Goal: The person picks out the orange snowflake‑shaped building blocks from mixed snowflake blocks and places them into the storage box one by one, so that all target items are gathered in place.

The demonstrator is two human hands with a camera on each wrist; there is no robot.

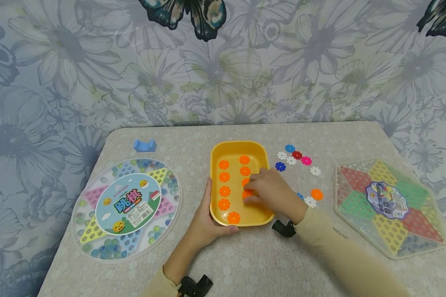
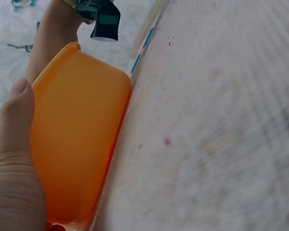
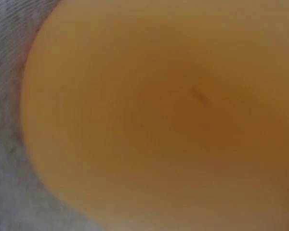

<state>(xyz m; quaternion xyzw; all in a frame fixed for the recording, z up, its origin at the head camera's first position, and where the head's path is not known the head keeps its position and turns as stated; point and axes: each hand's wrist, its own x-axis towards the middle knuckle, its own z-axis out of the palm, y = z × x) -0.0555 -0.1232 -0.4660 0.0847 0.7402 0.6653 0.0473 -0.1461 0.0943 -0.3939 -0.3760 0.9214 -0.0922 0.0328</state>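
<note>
A yellow plastic tray [image 1: 258,216] stands mid-table with several orange flower-shaped discs [image 1: 224,191] laid in two columns on its floor. My left hand [image 1: 204,225] holds the tray's near left corner, fingers along the left side and thumb along the front. The left wrist view shows the thumb [image 2: 19,115] against the tray's outer wall [image 2: 82,134]. Reaching over the right rim, my right hand [image 1: 269,192] has its fingers bent at an orange disc [image 1: 247,193] in the right column. In the right wrist view the blurred yellow tray [image 3: 135,120] fills most of the picture.
Loose flower discs in blue, white, red and pink [image 1: 306,161] lie right of the tray, with an orange one [image 1: 316,194] nearer. A round Chinese checkers box [image 1: 128,206] lies left, a hexagonal one [image 1: 390,206] right. A small blue holder [image 1: 145,145] sits at the back left.
</note>
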